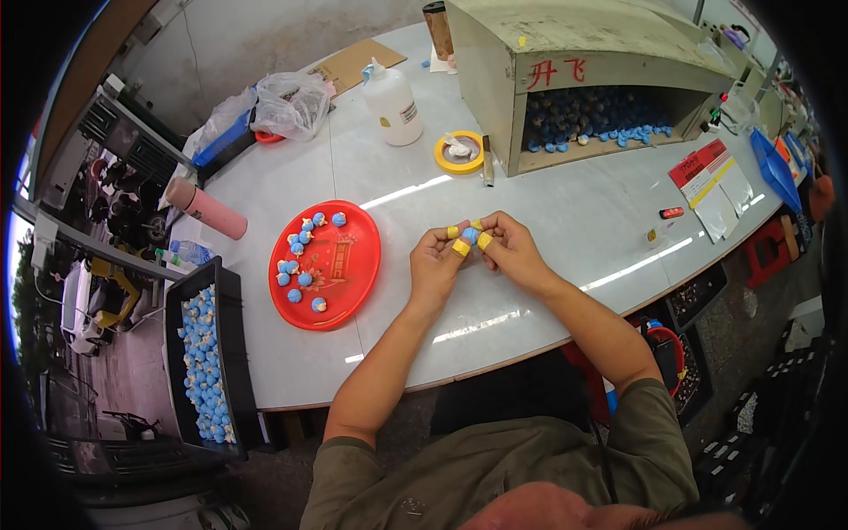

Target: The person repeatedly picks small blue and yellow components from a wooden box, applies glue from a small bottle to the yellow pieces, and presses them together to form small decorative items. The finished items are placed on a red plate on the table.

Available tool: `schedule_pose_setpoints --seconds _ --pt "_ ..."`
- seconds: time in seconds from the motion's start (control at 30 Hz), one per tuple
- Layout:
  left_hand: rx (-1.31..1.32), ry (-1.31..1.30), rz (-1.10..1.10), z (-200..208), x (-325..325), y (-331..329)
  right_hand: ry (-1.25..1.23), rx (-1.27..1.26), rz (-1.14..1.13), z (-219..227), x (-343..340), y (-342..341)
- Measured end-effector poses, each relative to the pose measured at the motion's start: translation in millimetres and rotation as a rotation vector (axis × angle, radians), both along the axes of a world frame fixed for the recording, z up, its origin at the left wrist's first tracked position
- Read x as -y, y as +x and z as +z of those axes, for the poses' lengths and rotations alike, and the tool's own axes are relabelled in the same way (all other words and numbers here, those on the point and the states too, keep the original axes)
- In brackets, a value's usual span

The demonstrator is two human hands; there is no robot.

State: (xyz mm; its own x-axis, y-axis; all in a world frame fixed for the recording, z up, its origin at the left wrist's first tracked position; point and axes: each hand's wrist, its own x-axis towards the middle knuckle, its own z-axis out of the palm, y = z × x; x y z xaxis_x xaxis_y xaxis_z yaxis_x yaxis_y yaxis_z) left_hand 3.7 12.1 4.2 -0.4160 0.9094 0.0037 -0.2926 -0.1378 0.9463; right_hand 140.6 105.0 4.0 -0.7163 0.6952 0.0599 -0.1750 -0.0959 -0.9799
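In front of me above the table, a small blue rounded piece point(471, 236) is pinched between the fingertips of both hands. My left hand point(431, 265) closes on it from the left, and my right hand point(514, 254) from the right. Yellow tape wraps several fingertips. Left of my hands lies a round red plate point(366, 281). Several blue balls with pale bits point(305, 279) are scattered on it. Loose blue pieces point(632, 136) spill along the opening of a greenish-grey box point(490, 84), with a dark heap of them inside.
A black tray point(231, 344) full of blue balls sits at the table's left edge. Behind the plate stand a pink bottle point(212, 210) and a white squeeze bottle point(393, 108). A yellow tape roll point(459, 154) lies near the box. At right are a red-and-white packet point(702, 172) and a small red item point(671, 213).
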Motion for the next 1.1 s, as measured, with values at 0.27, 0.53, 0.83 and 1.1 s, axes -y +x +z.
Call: schedule_pose_setpoints --seconds 0.27,0.53,0.83,1.1 --pt "-0.028 -0.153 -0.165 5.7 7.0 -21.4 0.051 0.129 0.069 4.7 -5.1 4.7" --pt "0.026 -0.300 -0.262 2.0 8.1 -24.6 0.034 0.209 0.115 3.5 -12.8 8.7" --pt "0.044 -0.361 -0.236 8.7 9.9 -18.3 0.187 0.189 0.092 -1.6 -7.7 7.8" --pt "0.162 -0.325 -0.236 -0.3 8.1 -20.1 0.035 0.275 0.147 14.1 -12.5 10.3"
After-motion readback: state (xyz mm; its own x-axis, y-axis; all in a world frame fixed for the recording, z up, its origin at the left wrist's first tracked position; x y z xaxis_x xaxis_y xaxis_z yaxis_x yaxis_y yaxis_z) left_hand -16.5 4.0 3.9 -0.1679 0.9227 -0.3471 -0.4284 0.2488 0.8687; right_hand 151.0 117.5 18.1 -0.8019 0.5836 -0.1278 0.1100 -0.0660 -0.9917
